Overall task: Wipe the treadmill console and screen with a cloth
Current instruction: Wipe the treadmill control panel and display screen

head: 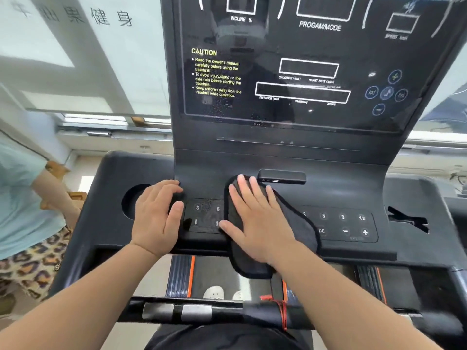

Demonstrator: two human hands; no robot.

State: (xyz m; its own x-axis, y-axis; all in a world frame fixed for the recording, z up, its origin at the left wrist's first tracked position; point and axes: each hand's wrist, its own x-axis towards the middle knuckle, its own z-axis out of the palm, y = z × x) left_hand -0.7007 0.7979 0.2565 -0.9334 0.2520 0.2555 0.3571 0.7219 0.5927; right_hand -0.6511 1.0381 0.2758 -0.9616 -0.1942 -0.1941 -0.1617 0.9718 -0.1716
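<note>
A dark grey cloth (300, 226) with a black hem lies flat on the middle of the treadmill console (353, 195), draped over its near edge. My right hand (257, 218) presses flat on the cloth, fingers spread. My left hand (158, 215) rests palm down on the bare console, left of the incline keypad (206, 214), holding nothing. The glossy black screen (298, 72) rises behind, with small droplets along its lower left part. The cloth hides part of the middle buttons.
A round cup holder (131, 200) sits left of my left hand, a slotted holder (408, 219) at the right. A small black bar (281, 176) lies behind the cloth. The handlebar (202, 313) runs below. A person (27, 203) stands at the left.
</note>
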